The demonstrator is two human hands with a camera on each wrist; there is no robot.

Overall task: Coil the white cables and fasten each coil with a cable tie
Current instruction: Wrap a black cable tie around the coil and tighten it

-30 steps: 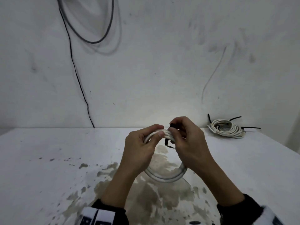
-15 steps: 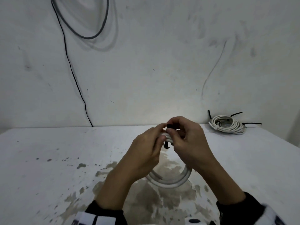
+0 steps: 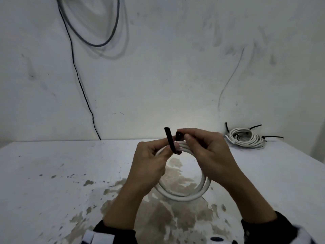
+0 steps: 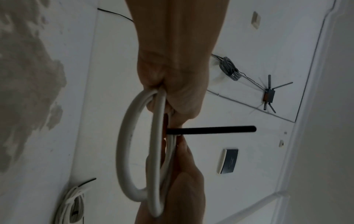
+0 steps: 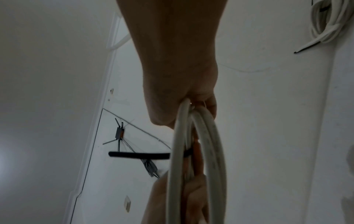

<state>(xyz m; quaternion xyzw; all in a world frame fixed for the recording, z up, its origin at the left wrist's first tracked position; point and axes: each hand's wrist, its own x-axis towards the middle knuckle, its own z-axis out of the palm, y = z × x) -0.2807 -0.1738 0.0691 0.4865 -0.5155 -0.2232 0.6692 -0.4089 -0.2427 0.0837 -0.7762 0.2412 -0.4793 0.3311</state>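
I hold a white cable coil (image 3: 184, 196) upright above the stained table (image 3: 52, 173), with its top strands running through both hands. A black cable tie (image 3: 169, 140) wraps the top of the coil, and its free tail sticks straight up. My left hand (image 3: 158, 150) grips the coil, thumb and forefinger at the tail's base. My right hand (image 3: 184, 135) pinches the tie's other end just right of the tail. The left wrist view shows the coil (image 4: 138, 151) and the tie (image 4: 210, 130) jutting sideways; the right wrist view shows the coil (image 5: 201, 151) and the tie (image 5: 138, 155).
A second white coil (image 3: 246, 138), bound with black ties whose tails stick out, lies at the table's back right corner by the wall. A dark wire (image 3: 79, 76) hangs down the wall at the left. The tabletop has worn brown patches.
The tie's tail, earlier a short end below the strands, now stands up above my hands. Both hands and the coil have shifted a little.
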